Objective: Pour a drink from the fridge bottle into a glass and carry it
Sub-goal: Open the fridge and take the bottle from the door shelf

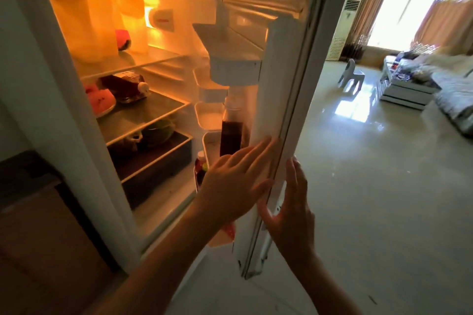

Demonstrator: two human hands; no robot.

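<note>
At the open fridge door (281,84), our left hand (238,181) and right hand (291,202) are flat, fingers wide, holding nothing. The dark bottle (231,133) stands in the door shelf. We think taking, pouring and carrying are all left.

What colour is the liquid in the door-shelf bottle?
Dark reddish-brown, under a clear neck; the bottle shows in the head view, the only one.

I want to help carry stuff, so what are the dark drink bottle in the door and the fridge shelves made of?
The bottle looks like clear plastic or glass: the dark drink shows through. The shelves look like glass: smooth, see-through, shiny.
</note>
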